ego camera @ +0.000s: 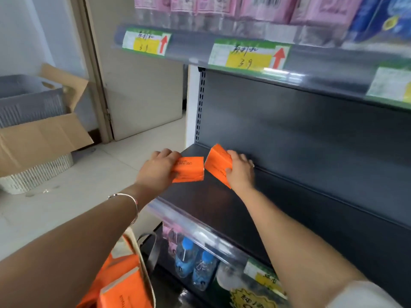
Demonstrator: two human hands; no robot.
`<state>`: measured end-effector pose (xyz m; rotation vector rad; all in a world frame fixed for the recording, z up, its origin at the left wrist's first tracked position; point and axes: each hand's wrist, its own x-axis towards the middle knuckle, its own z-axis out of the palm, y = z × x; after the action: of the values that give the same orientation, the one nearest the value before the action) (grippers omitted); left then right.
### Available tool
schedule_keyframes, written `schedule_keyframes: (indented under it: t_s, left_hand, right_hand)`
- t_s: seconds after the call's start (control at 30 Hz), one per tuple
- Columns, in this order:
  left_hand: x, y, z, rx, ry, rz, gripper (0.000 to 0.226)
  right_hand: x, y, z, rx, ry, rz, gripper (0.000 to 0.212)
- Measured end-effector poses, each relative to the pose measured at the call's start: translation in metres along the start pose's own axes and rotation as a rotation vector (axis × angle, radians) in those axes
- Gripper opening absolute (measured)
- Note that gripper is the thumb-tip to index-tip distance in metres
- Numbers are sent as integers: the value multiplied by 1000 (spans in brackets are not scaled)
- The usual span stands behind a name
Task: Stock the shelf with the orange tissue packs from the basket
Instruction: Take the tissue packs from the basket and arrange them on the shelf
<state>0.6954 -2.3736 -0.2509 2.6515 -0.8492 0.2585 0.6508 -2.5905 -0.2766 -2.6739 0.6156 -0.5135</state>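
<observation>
My left hand (159, 168) grips an orange tissue pack (191, 169) and holds it level over the left end of the dark grey shelf (222, 210). My right hand (239, 172) grips a second orange pack (219, 164), tilted, just to the right of the first. Both packs hover close to the shelf board near its back corner; I cannot tell whether they touch it. The basket (138, 258) sits at the bottom left under my left forearm, with more orange packs (124, 290) inside.
The shelf above (244, 54) carries price labels and pink packs. Water bottles (195, 263) stand on the lower shelf. An open cardboard box (40, 134) over a white woven basket and a grey crate (26, 101) stand on the floor at left.
</observation>
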Motion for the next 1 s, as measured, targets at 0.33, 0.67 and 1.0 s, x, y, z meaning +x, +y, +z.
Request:
schedule_keyframes:
  t_s: [0.33, 0.67, 1.0]
  left_hand:
    - [97, 23, 48, -62, -133, 132, 48]
    - [134, 31, 68, -96, -213, 192, 51]
    - [122, 49, 75, -324, -74, 12, 62]
  right_hand:
    - [104, 41, 25, -96, 77, -50, 41]
    - [102, 56, 31, -87, 191, 15, 54]
    - [49, 35, 10, -82, -69, -257, 52]
